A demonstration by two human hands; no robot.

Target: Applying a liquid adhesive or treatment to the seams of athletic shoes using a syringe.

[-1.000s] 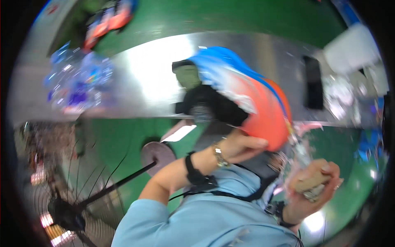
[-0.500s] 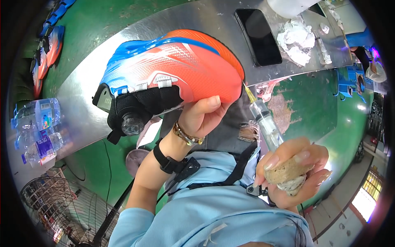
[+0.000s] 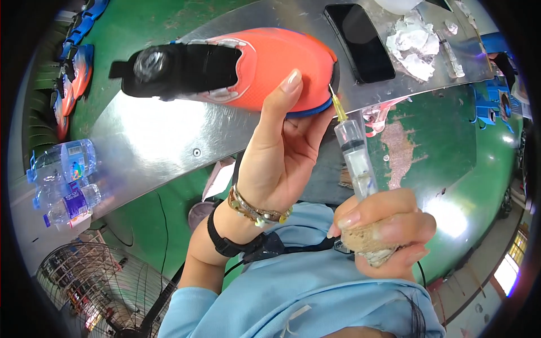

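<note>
An orange-red sneaker (image 3: 282, 65) with a black collar and blue along its edge is held over the metal table, top side up. My left hand (image 3: 276, 152) grips it near the toe, thumb on the upper and fingers underneath. In my right hand (image 3: 403, 219) is a clear syringe (image 3: 356, 155) with a yellow-based needle, whose tip is at the toe's edge; I cannot tell if it touches. The same hand clasps a tan, worn, sponge-like lump (image 3: 369, 242) against the palm. A black fitting with a round clear knob (image 3: 151, 65) sits at the shoe's heel end.
A black phone (image 3: 360, 42), crumpled white paper (image 3: 414, 45) and a second clear syringe-like tube (image 3: 451, 59) lie on the table (image 3: 169, 146). Plastic bottles (image 3: 70, 174) stand at its left. A wire-cage fan (image 3: 107, 287) is at lower left, with more shoes (image 3: 73, 84) on a rack beyond.
The left hand has rolled the shoe from its side to top side up, and slightly farther away. The right hand and syringe have shifted a little left, the needle staying by the toe.
</note>
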